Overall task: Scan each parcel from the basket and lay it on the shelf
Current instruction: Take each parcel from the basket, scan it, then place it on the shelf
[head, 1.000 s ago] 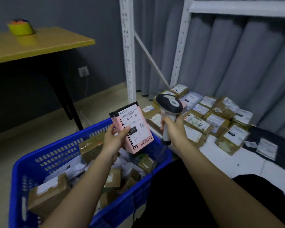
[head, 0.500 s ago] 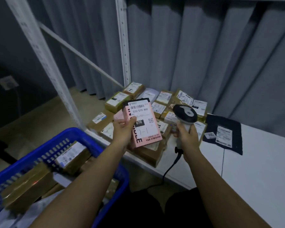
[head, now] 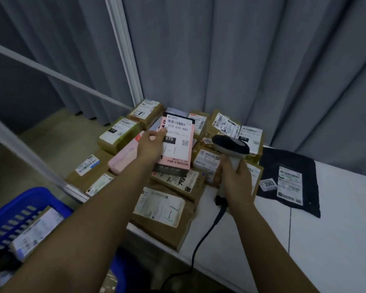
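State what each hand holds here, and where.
Left hand grips the pink labelled box by its left edge; right hand grips the grey handheld scanner by its handle.

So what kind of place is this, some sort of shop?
More likely a parcel sorting or pickup room: labelled parcels crowd a white shelf, one hand holds a barcode scanner, and a blue basket holds more.

Parcel sorting or storage room. Indicators: white metal shelf (head: 304, 240) at lower right carrying labelled cardboard parcels (head: 163, 216) at centre; blue basket (head: 19, 206) with more parcels at lower left; handheld barcode scanner (head: 230, 146) right of centre; grey curtain (head: 241, 60) across the top.
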Demonstrator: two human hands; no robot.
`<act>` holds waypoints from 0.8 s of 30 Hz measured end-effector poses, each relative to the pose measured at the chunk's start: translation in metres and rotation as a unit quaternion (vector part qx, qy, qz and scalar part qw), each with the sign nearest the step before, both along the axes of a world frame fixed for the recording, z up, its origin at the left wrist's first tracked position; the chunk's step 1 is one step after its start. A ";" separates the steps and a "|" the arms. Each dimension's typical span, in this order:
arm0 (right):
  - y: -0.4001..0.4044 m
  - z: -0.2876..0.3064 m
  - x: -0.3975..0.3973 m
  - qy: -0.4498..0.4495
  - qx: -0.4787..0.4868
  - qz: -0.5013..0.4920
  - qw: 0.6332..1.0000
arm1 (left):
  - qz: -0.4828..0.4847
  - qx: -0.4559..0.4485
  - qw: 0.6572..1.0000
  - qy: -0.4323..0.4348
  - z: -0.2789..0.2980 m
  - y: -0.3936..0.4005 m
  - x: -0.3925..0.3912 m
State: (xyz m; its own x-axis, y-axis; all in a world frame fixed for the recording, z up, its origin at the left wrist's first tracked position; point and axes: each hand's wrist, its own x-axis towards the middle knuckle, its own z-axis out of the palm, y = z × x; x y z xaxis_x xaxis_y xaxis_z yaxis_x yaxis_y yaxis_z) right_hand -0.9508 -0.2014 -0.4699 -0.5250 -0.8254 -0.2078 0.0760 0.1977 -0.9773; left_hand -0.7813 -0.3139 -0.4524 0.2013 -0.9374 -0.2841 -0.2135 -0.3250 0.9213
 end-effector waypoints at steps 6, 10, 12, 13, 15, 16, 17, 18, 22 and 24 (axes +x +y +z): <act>-0.012 -0.013 -0.016 0.013 0.013 0.031 0.999 | -0.008 0.004 1.000 0.007 -0.007 -0.073 -0.020; -0.020 -0.018 -0.026 0.014 0.018 0.022 0.999 | -0.036 -0.008 0.999 -0.034 -0.010 -0.108 -0.043; -0.026 -0.021 -0.031 0.014 0.016 0.008 1.000 | -0.056 -0.009 0.997 -0.054 -0.016 -0.120 -0.054; -0.028 -0.022 -0.033 0.013 0.016 0.007 1.000 | -0.062 -0.013 0.996 -0.058 -0.017 -0.125 -0.059; -0.032 -0.024 -0.037 0.015 0.022 0.008 1.000 | -0.080 -0.034 0.992 -0.088 -0.021 -0.134 -0.064; -0.033 -0.024 -0.037 0.016 0.024 0.009 1.000 | -0.088 -0.050 0.989 -0.112 -0.023 -0.139 -0.065; -0.034 -0.025 -0.037 0.019 0.024 0.010 0.999 | -0.093 -0.061 0.986 -0.127 -0.024 -0.142 -0.065; -0.035 -0.024 -0.036 0.025 0.021 0.013 0.999 | -0.096 -0.064 0.985 -0.127 -0.026 -0.144 -0.064; -0.037 -0.020 -0.029 0.019 0.018 0.021 0.999 | -0.143 -0.025 0.980 -0.137 -0.027 -0.140 -0.059; -0.036 -0.018 -0.023 0.009 0.013 0.030 0.999 | -0.167 -0.020 0.974 -0.153 -0.027 -0.132 -0.054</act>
